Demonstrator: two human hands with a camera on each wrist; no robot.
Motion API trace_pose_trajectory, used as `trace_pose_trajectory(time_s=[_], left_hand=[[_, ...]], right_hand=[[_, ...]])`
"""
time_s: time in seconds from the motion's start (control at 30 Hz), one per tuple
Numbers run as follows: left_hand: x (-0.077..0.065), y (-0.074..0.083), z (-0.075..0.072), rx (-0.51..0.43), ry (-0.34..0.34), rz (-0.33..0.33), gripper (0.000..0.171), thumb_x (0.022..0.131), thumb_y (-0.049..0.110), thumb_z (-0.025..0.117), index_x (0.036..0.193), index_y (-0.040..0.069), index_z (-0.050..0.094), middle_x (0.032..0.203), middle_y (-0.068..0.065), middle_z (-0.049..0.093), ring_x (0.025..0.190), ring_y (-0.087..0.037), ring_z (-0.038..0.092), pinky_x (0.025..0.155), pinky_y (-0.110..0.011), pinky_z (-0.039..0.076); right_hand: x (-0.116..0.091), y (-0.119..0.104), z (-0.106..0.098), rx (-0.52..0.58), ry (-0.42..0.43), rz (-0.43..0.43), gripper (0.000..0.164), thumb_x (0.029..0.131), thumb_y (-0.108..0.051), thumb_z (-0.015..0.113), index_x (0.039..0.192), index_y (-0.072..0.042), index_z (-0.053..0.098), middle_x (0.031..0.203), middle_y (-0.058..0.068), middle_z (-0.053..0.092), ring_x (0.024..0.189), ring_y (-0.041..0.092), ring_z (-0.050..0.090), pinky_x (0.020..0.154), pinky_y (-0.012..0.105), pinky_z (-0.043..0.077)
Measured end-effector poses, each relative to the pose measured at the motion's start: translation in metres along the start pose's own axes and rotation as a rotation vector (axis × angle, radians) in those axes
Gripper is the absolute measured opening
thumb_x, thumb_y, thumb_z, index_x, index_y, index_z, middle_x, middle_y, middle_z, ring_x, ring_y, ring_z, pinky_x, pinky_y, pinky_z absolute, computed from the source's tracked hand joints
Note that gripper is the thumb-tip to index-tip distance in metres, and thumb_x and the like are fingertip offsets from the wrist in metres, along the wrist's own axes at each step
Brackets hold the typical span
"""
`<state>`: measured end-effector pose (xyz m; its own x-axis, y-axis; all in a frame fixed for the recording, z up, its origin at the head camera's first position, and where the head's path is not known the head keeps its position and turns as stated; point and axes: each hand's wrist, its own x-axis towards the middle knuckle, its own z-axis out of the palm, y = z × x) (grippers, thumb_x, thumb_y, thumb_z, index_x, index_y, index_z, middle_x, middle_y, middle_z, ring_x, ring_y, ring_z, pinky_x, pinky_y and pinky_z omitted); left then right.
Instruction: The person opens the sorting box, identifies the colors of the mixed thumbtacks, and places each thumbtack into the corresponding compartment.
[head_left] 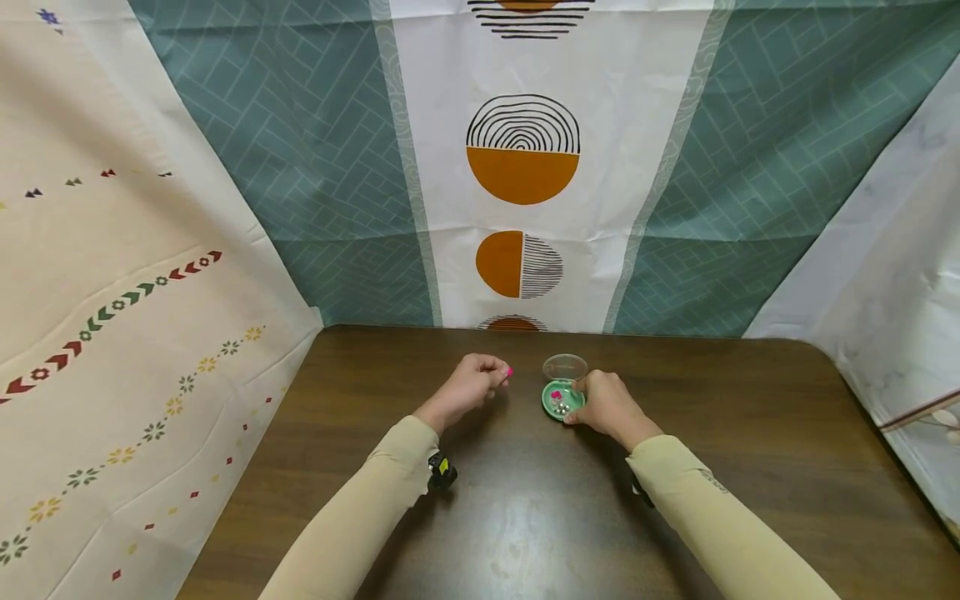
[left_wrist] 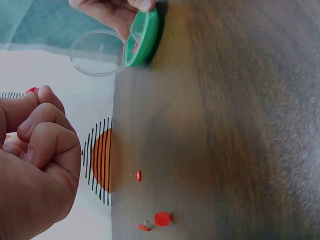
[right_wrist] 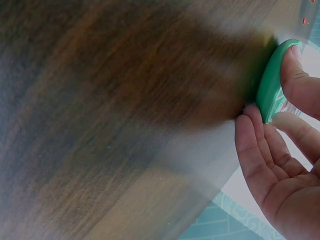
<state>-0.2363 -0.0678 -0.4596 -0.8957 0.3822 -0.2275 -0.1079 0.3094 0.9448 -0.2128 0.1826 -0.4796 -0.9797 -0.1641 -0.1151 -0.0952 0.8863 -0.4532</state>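
My left hand (head_left: 474,382) pinches a pink thumbtack (head_left: 510,372) between thumb and forefinger, above the table; in the left wrist view only a bit of its head (left_wrist: 31,90) shows. To its right, my right hand (head_left: 611,404) grips a round green case (head_left: 547,407) by its rim, thumb on the near side. The case's clear lid (head_left: 565,365) stands open at the back. Inside lie pink thumbtacks (head_left: 557,395) and small silvery pieces (head_left: 561,409), too small to make out. The right wrist view shows the case (right_wrist: 272,75) tilted between thumb and fingers.
Three red thumbtacks, one with its head towards the camera (left_wrist: 162,218), lie loose on the table near the left hand. The brown wooden table (head_left: 510,517) ends at a patterned cloth (head_left: 345,275) hanging behind it. Another cloth (head_left: 150,333) hangs at the left.
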Motion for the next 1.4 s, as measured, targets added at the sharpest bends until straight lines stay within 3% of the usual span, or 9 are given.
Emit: trace_pose_trajectory(time_s=[0.07,0.3,0.5,0.67,0.77,0.93,1.17,1.27,1.4], left_hand=[[-0.001,0.002,-0.001,0.003,0.016,0.003,0.024,0.095,0.025,0.051,0.098,0.005,0.063,0.1,-0.023,0.058,0.059,-0.012,0.04,0.047,-0.023,0.031],[0.0,0.007,-0.002,-0.004,0.045,0.012,0.028,0.095,0.025,0.051,0.102,-0.001,0.061,0.091,-0.015,0.058,0.058,-0.011,0.038,0.048,-0.023,0.031],[0.003,0.02,-0.005,0.03,0.098,0.062,0.021,0.095,0.024,0.052,0.094,0.006,0.063,0.093,-0.018,0.059,0.062,-0.014,0.042,0.055,-0.024,0.037],[0.006,0.032,-0.01,-0.008,0.116,0.093,0.02,0.095,0.023,0.051,0.091,0.005,0.061,0.081,-0.007,0.057,0.055,-0.013,0.035,0.049,-0.024,0.031],[0.01,0.032,-0.007,0.018,0.143,0.113,0.021,0.095,0.024,0.052,0.091,0.006,0.062,0.081,-0.004,0.058,0.06,-0.015,0.041,0.053,-0.024,0.033],[0.017,0.02,0.025,0.212,0.236,0.152,0.021,0.093,0.024,0.054,0.092,0.009,0.067,0.087,-0.009,0.066,0.073,-0.014,0.054,0.063,-0.024,0.041],[0.02,-0.001,0.088,0.411,0.273,0.147,0.015,0.091,0.022,0.055,0.085,0.016,0.068,0.079,0.007,0.065,0.065,-0.004,0.053,0.056,-0.021,0.041],[0.023,-0.004,0.098,0.468,0.32,0.146,0.014,0.09,0.023,0.057,0.081,0.019,0.066,0.074,0.01,0.062,0.062,-0.005,0.053,0.053,-0.022,0.04],[0.027,-0.005,0.094,0.491,0.369,0.135,0.015,0.091,0.026,0.057,0.082,0.019,0.067,0.071,0.01,0.061,0.065,-0.006,0.055,0.056,-0.024,0.041]], right_hand=[[0.0,0.0,0.0,-0.003,0.001,0.0,0.062,0.06,-0.035,0.086,0.11,-0.004,0.068,0.114,0.011,0.066,0.107,0.028,0.06,0.089,0.044,0.048],[0.001,-0.001,0.003,0.001,-0.003,-0.002,0.063,0.06,-0.035,0.086,0.111,-0.004,0.067,0.115,0.012,0.066,0.11,0.03,0.059,0.091,0.045,0.047],[0.0,-0.004,0.004,-0.002,0.006,-0.012,0.062,0.06,-0.034,0.086,0.11,-0.003,0.067,0.114,0.012,0.067,0.108,0.029,0.06,0.09,0.044,0.047],[0.001,-0.005,0.004,-0.002,0.007,-0.017,0.062,0.059,-0.033,0.086,0.11,-0.003,0.068,0.113,0.012,0.067,0.107,0.028,0.06,0.089,0.043,0.048],[0.0,-0.005,0.003,0.003,-0.004,-0.011,0.063,0.06,-0.033,0.086,0.111,-0.003,0.067,0.114,0.012,0.066,0.108,0.029,0.06,0.09,0.044,0.047],[-0.001,-0.004,0.0,0.004,-0.008,-0.004,0.061,0.06,-0.033,0.086,0.11,-0.002,0.067,0.113,0.012,0.067,0.108,0.03,0.059,0.09,0.045,0.047],[0.0,-0.001,-0.002,-0.001,0.015,-0.007,0.056,0.061,-0.031,0.086,0.106,-0.003,0.069,0.107,0.013,0.069,0.095,0.026,0.063,0.082,0.041,0.05],[0.0,-0.002,-0.001,-0.001,0.012,-0.023,0.053,0.061,-0.031,0.086,0.103,-0.003,0.07,0.103,0.012,0.07,0.088,0.024,0.062,0.077,0.04,0.05],[0.001,-0.004,-0.002,-0.002,0.009,-0.021,0.056,0.061,-0.032,0.086,0.106,-0.003,0.069,0.107,0.013,0.068,0.095,0.025,0.062,0.082,0.041,0.05]])
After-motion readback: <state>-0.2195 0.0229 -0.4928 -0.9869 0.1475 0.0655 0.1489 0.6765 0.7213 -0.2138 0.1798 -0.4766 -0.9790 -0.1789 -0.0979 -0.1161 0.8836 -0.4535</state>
